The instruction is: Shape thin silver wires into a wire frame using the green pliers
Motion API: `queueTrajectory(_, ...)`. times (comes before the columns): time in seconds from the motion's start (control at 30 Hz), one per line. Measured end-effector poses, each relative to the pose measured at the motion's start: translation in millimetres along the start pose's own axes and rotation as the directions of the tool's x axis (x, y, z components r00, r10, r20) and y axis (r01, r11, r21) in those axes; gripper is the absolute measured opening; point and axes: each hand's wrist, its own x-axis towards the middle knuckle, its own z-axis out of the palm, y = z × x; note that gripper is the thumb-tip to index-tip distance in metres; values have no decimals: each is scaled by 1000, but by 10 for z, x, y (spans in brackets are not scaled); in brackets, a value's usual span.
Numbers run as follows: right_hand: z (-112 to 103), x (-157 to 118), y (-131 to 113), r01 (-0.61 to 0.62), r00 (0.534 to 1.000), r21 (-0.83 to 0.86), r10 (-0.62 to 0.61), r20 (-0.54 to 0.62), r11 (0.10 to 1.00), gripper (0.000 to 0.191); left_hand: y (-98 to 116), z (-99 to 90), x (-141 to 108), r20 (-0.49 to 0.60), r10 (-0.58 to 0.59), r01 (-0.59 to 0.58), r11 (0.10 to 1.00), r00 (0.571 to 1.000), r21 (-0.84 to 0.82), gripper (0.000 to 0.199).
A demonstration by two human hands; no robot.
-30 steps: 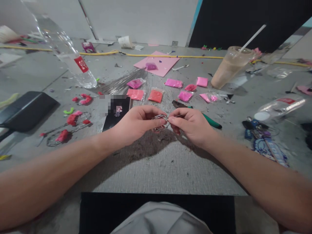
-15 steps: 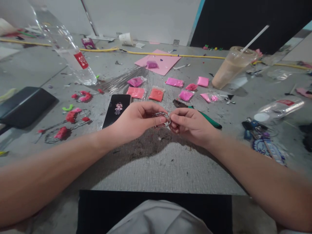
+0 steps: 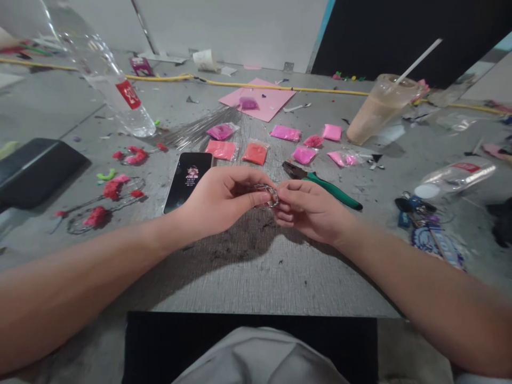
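A small ring of twisted silvery wire (image 3: 272, 196) is pinched between the thumb and fingers of my left hand (image 3: 224, 198). My right hand (image 3: 310, 208) closes its thumb and fingertips on the ring's right side. Behind my right hand lie green-handled pliers (image 3: 334, 189). Partly behind my left wrist is a phone (image 3: 184, 181) with its screen lit. Small packets of pink and orange material, among them an orange packet (image 3: 256, 152), lie beyond my hands. On the left are wire pieces with red clumps (image 3: 96, 216).
A tilted-looking water bottle (image 3: 134, 106) stands at the back left, a drink cup with a straw (image 3: 380, 109) at the back right. Thin wires (image 3: 196, 130) lie by a pink sheet (image 3: 276, 101). A yellow cable (image 3: 240, 85) crosses the back. Keys (image 3: 424, 210) and a lying bottle (image 3: 460, 176) are right.
My right hand's lower fingers have shifted slightly under the ring, and the ring has turned a little. The whole view has moved slightly.
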Motion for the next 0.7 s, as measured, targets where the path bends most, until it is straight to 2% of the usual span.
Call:
queueTrajectory(0.17,3,14,-2,28,995,-59,-34,-96,998,27,-11,-2,17,-17,20,-20,999,1000,41,6)
queueTrajectory(0.43,25,17,-3,84,978,-168,-114,-176,982,31,-39,-1,-1,-22,32,-29,992,999,122,9)
queueTrajectory(0.7,43,12,-24,-9,991,-141,-10,-137,990,23,-21,22,-17,11,57,-58,991,998,121,8)
